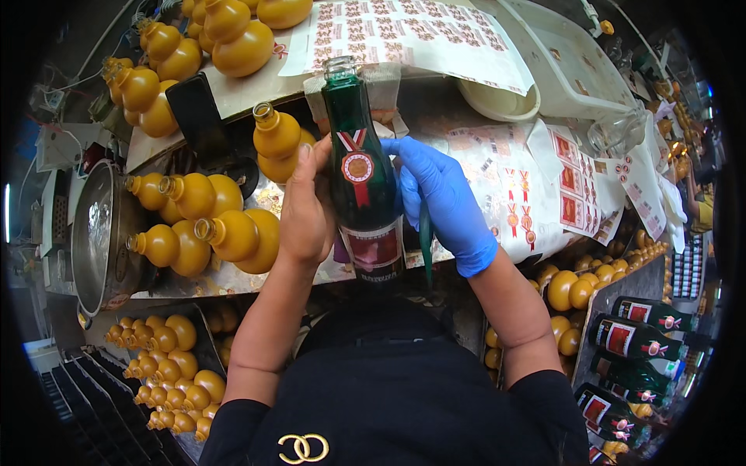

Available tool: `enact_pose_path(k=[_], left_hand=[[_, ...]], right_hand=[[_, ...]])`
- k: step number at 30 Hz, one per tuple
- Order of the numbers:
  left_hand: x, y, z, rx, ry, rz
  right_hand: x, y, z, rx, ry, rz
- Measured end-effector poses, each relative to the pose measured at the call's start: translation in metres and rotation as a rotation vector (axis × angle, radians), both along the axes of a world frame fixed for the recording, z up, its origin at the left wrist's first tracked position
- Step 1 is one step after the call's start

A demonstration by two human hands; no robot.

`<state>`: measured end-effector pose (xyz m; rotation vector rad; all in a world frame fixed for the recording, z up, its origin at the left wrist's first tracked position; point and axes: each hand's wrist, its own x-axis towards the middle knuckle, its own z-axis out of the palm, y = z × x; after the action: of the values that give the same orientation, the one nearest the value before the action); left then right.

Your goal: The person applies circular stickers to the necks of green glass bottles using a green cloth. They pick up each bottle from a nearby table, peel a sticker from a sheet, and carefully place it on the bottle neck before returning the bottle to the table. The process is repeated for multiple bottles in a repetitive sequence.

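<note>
A dark green glass bottle (365, 194) stands in front of me, its clear mouth pointing away. It carries a red-and-white ribbon medal sticker (357, 167) and a dark red label (376, 250) lower down. My left hand (305, 213), bare, is wrapped against the bottle's left side with the thumb up. On the right side, my right hand (447, 198) in a blue glove has its bent fingers against the glass. A slim green pointed tool (426, 241) sticks down from that hand; its upper part is hidden by the fingers.
Yellow gourd-shaped bottles (245, 237) stand left on the table, near a metal pan (105, 233) and a black phone-like slab (196, 116). Sticker sheets (571, 186) lie right, below a white basin (501, 101) and plastic tub (575, 62). Labelled green bottles (633, 338) sit in a lower-right crate.
</note>
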<state>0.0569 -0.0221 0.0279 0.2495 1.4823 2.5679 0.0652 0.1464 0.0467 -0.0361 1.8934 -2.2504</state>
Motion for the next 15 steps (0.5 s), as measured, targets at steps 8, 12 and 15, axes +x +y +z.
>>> enact_pose_path(k=[8,12,15], left_hand=[[0.008,0.003,0.003,0.064,-0.033,-0.028],[0.007,0.002,0.006,0.081,-0.017,-0.057],[0.004,0.003,0.005,0.069,-0.034,-0.036]], right_hand=[[-0.008,0.003,-0.007,0.035,-0.063,0.009],[-0.015,0.002,-0.011,-0.008,-0.096,0.013],[-0.021,0.004,-0.015,-0.002,-0.099,0.026]])
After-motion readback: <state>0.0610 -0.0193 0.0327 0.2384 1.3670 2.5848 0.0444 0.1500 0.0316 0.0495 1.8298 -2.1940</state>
